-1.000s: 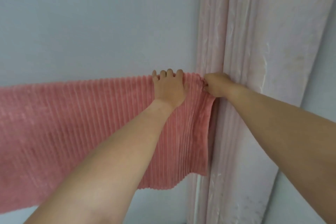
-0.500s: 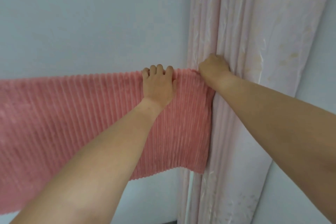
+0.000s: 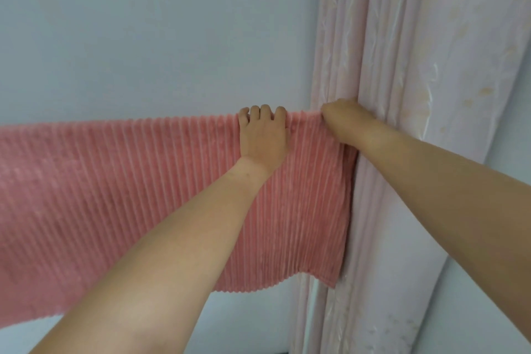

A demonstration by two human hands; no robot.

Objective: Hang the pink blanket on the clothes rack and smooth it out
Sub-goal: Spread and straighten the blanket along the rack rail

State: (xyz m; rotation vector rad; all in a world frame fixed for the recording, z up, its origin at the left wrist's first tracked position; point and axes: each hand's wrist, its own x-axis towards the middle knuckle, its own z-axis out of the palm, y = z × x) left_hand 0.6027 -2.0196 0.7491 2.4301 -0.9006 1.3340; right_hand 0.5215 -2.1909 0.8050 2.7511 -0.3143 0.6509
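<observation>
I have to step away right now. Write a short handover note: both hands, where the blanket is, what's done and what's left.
Left hand: flat on the pink blanket, fingers curled over its top fold.
Right hand: closed on the top edge at the blanket's right end, against the curtain.
Blanket: draped over the rack, which is hidden under the fold; it hangs down against the wall.
Done: hung.
Left: smoothing; the bottom hem looks wavy and uneven near the right corner.

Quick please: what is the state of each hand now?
Left hand: fingers hooked over the pink blanket top edge.
Right hand: closed on the blanket's right end.
</observation>
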